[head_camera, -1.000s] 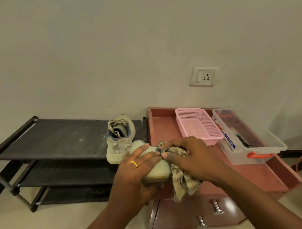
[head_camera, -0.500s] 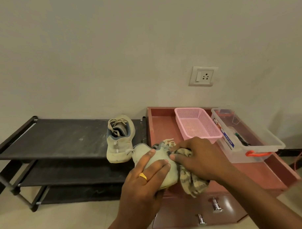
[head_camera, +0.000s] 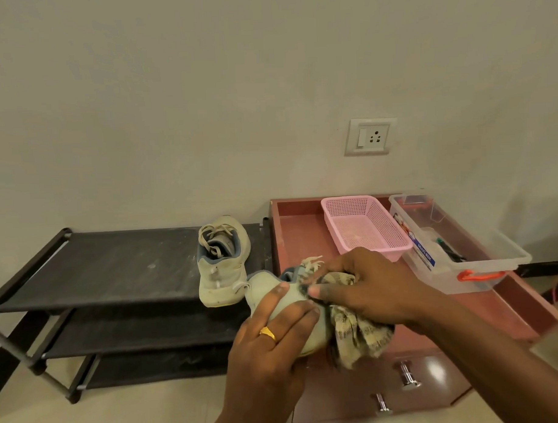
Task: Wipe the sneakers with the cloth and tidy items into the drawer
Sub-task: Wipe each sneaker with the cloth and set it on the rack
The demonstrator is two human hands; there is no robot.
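Wiping pale cream sneaker (head_camera: 265,286), gripped by left hand (head_camera: 273,347), with patterned beige cloth (head_camera: 361,335) clutched in right hand (head_camera: 369,290); next, probably turning it over.

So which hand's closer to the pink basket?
Right. The right hand, gripping the cloth, is just before the pink basket; the left hand, holding the sneaker, is farther off.

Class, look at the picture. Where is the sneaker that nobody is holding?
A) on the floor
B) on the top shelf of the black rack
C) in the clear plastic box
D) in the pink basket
B: the free sneaker sits on the top shelf of the black rack, while the left hand holds the other sneaker and the right hand the cloth.
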